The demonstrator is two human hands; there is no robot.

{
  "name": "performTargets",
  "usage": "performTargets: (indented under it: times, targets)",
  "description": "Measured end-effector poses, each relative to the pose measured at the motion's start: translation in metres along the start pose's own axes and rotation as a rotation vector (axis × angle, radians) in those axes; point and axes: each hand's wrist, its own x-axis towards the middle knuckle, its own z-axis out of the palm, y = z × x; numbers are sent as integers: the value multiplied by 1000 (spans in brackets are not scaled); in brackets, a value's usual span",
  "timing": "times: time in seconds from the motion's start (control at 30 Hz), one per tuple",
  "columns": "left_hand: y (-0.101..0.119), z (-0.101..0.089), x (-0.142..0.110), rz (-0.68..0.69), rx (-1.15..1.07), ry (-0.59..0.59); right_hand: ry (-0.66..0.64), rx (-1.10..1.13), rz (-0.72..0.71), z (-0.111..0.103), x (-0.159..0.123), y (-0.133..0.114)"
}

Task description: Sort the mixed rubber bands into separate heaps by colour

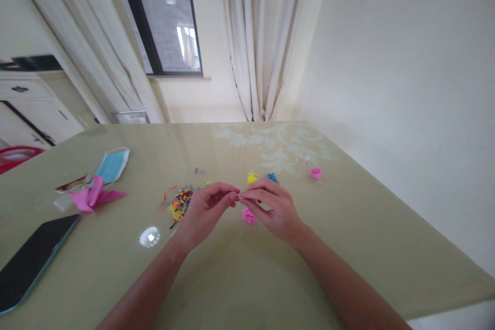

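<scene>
Your left hand [207, 211] and right hand [276, 209] meet fingertip to fingertip above the table [247, 278], each with thumb and fingers pinched together, though whatever is between them is too small to make out. Just beyond your right hand you have a yellow bundle [252, 178] and a blue bundle [272, 178], with a pink bundle [249, 216] below your fingers. The mixed pile of coloured bands [181, 203] lies just left of your left hand, and the pink cup [316, 174] sits farther off to the right.
</scene>
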Motion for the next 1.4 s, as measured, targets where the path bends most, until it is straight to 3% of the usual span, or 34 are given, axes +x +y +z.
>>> performTargets:
  times: [0.3,0.77,1.4]
  targets:
    - [0,0,-3,38,-19,28,65,71,98,-3,4,-7]
    - [3,3,-4,88,-55,-8,-39,225,288,-11,9,-13]
    - [1,4,-3,66,-123,15,5,206,189,-9,7,-9]
